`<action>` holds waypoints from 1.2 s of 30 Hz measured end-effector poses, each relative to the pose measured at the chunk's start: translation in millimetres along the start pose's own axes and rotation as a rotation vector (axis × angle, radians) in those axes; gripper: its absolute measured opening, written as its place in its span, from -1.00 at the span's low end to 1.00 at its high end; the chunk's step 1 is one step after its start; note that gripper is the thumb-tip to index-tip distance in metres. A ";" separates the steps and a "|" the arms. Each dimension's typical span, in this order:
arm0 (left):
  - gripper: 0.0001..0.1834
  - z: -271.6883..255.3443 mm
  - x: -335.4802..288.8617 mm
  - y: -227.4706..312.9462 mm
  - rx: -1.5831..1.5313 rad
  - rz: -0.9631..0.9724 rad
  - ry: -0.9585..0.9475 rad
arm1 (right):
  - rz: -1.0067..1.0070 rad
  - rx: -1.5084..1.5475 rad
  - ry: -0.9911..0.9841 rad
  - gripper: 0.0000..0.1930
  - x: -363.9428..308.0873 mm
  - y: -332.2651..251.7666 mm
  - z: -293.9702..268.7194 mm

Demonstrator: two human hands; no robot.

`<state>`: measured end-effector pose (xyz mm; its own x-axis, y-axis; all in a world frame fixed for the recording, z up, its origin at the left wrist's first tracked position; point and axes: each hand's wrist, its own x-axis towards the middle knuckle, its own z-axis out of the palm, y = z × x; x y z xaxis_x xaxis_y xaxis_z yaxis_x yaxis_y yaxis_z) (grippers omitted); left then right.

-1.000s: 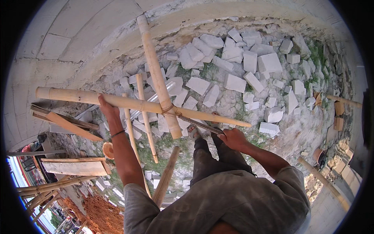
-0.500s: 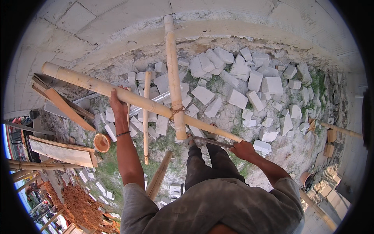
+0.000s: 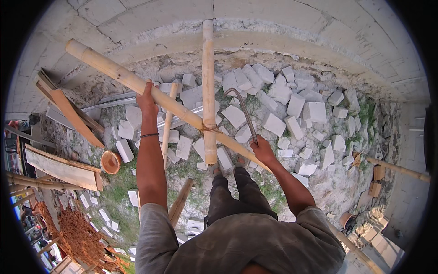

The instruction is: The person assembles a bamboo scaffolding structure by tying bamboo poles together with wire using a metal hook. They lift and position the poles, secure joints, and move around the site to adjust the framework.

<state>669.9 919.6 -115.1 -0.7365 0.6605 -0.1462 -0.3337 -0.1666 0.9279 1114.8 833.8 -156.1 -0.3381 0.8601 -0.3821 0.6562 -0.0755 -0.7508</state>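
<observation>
Slanted pole [image 3: 181, 111] is gripped by the left hand [image 3: 148, 100], hooked rod [image 3: 247, 113] by the right hand [image 3: 262, 150]. Mid-frame lashing [image 3: 210, 128] is apparently being worked; steady support seems required next.

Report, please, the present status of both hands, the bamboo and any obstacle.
Left hand holding slanted bamboo pole. Right hand gripping hooked rod. Second pole bound across first. White blocks scattered below.

Pale block wall [image 3: 159, 18]; patchy grassy ground [image 3: 118, 189]; daylight.
</observation>
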 end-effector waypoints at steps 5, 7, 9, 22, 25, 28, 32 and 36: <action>-0.62 1.3 -2.1 4.2 0.007 -0.074 -0.096 | 0.063 -0.133 -0.102 -0.72 -83.3 18.2 36.3; -0.63 1.2 -2.5 4.4 -0.003 -0.063 -0.042 | 0.078 -0.119 -0.116 -0.74 -96.5 9.3 31.5; -0.64 2.7 -0.8 4.4 -0.007 -0.058 -0.062 | 0.056 -0.164 -0.083 -0.75 -82.4 -7.8 20.5; -0.63 -8.7 -12.6 -0.8 0.036 -0.127 -0.037 | 0.005 -0.520 -0.040 -0.76 -87.6 -33.6 -29.1; -0.60 -9.0 -19.3 -3.4 -0.003 -0.111 -0.022 | -0.085 -0.320 0.125 -0.76 -51.6 -60.3 -38.8; -0.59 -9.8 -18.8 -6.5 0.003 -0.117 -0.035 | -0.083 -0.154 0.353 -0.78 -29.4 -69.9 -39.6; -0.56 -17.6 -11.5 -13.2 -0.011 -0.098 -0.040 | 0.008 -0.868 -0.175 -0.80 -49.9 -59.0 -40.6; -0.53 -31.7 -9.1 -18.8 0.090 -0.177 -0.080 | -0.046 -0.778 -0.042 -0.82 -47.9 -64.1 -45.2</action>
<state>664.2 893.5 -142.1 -0.6210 0.7300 -0.2853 -0.3971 0.0207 0.9175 1119.5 820.3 -65.4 -0.3917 0.8326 -0.3917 0.9200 0.3488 -0.1786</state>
